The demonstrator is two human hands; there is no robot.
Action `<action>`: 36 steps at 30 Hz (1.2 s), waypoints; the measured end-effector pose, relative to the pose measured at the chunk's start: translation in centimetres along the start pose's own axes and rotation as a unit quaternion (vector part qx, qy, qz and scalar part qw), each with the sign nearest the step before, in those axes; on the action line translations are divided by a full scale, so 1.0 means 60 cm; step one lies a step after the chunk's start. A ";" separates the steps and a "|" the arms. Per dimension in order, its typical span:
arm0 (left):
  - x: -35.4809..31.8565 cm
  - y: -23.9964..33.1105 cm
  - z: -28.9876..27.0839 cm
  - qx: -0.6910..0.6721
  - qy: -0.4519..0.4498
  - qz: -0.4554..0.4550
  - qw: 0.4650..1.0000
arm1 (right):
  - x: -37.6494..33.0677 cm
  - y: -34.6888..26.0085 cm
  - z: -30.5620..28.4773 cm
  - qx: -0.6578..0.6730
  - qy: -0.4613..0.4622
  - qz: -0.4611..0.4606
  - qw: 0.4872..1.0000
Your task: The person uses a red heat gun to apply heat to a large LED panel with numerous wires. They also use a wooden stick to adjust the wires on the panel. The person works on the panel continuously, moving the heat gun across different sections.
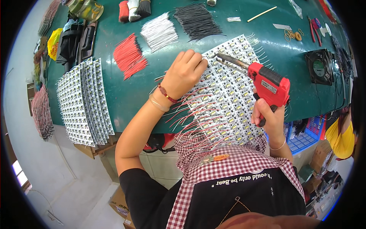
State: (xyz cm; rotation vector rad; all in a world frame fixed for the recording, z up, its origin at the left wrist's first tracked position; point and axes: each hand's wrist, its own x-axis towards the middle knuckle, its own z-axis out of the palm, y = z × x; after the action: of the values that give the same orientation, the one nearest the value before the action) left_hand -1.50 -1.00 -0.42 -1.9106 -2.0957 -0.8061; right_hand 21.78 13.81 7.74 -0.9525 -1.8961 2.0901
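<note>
Holding red plas. soldering gun (271, 86), RH (272, 117)

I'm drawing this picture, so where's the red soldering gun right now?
In the head view, the red soldering gun is right of centre, in the right hand, its tip over the white circuit-board panel, just right of the left hand.

Your green table (116, 101): board panel (225, 103) at left hand (185, 70); red wires (129, 57) left of hand; white wires (159, 32), black wires (198, 22) beyond.
</note>
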 end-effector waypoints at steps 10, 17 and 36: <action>0.002 0.005 0.002 -0.019 0.008 -0.007 1.000 | -0.004 0.005 0.001 0.007 0.012 0.034 0.999; 0.004 0.007 0.003 -0.019 -0.006 -0.009 1.000 | -0.008 0.010 0.001 -0.028 0.009 0.031 0.999; 0.004 0.008 0.004 0.014 -0.020 0.007 1.000 | -0.014 0.005 0.003 -0.014 0.011 0.038 0.999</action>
State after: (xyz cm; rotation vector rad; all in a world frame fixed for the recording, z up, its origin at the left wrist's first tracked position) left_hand -1.04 -0.67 -0.38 -1.9406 -2.1010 -0.7383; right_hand 22.42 13.16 7.76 -1.0662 -1.9133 2.0906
